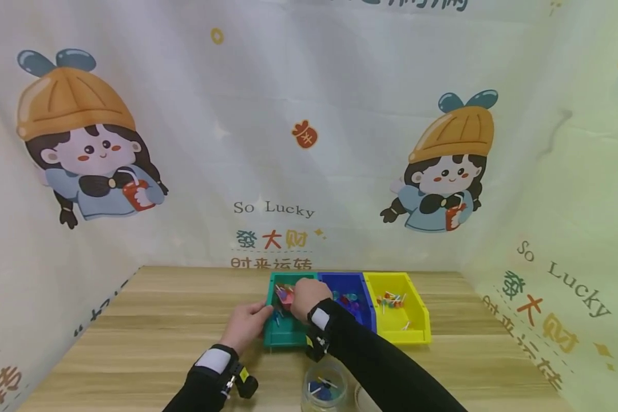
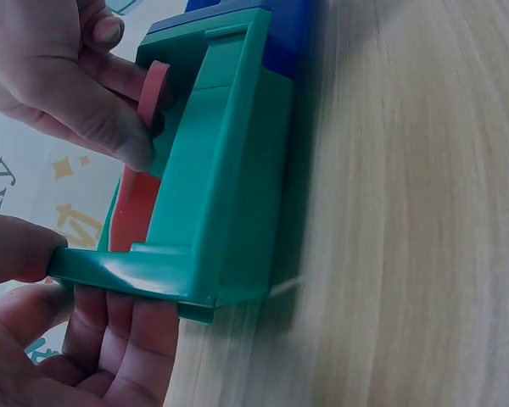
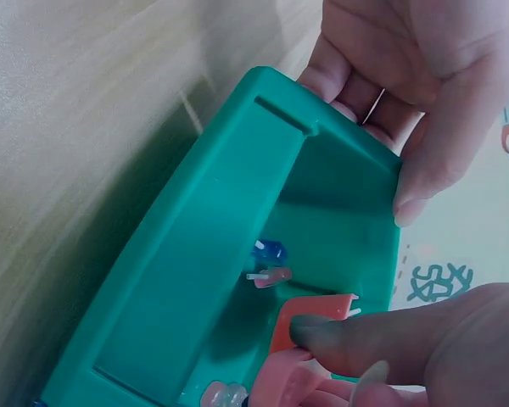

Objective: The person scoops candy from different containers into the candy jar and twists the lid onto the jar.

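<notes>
The scoop (image 3: pixel 282 375), gripped by the right hand (image 1: pixel 310 298), sits inside the green bin (image 1: pixel 288 339) near the worktop's (image 1: pixel 175 320) back edge; the left hand (image 1: pixel 246 326) pinches the bin's rim. Careless tilting could scatter pieces (image 3: pixel 272 252).

Behind the green rectangular plastic bin (image 1: pixel 288 339), the white printed fabric backdrop (image 1: pixel 350 171) reads "So Lucky" (image 1: pixel 274 209), "發大财" (image 1: pixel 272 239) and "时来运转" (image 1: pixel 271 264); the same wording slants down to the bin's right.
</notes>
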Demonstrator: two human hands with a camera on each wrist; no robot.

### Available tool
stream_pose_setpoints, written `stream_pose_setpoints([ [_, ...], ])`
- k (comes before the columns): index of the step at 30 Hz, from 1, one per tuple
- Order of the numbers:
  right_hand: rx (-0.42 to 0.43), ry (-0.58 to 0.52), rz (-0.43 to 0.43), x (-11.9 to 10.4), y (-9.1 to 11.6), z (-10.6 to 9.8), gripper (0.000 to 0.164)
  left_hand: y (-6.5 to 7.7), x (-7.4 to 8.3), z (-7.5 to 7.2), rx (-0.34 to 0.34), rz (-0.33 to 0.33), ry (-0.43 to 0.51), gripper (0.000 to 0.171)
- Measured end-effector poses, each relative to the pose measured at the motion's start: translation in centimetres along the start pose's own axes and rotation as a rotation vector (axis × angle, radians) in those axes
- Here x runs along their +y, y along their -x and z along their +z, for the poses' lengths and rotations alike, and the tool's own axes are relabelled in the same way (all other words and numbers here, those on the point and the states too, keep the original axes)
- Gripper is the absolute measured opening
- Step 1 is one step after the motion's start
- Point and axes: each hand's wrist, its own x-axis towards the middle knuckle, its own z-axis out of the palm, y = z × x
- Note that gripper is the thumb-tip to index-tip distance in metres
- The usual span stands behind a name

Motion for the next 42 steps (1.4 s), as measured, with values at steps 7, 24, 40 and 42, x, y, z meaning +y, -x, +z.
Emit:
stream_pose_setpoints([
  [7, -0.039, -0.104, 0.037, -0.4, 2.1, -2.2, 0.021, -0.1, -0.4, 0.1, -0.004, -0.021, 0.014, 0.043],
  [24, -0.086, -0.295, 0.116, -2.6, 10.0, -12.2, 0.04, -0.1, 0.2, 0.0, -0.019, -0.032, 0.003, 0.044],
  [40, -0.01, -0.355, 0.127, -0.7, 12.1, -13.7, 0.02, -0.4, 0.0, 0.0, -0.018, -0.05, 0.018, 0.045],
  [42, -0.009, -0.378, 0.122, -0.3, 12.5, -14.1, 0.02, -0.4, 0.0, 0.0, -0.019, -0.056, 0.012, 0.046],
])
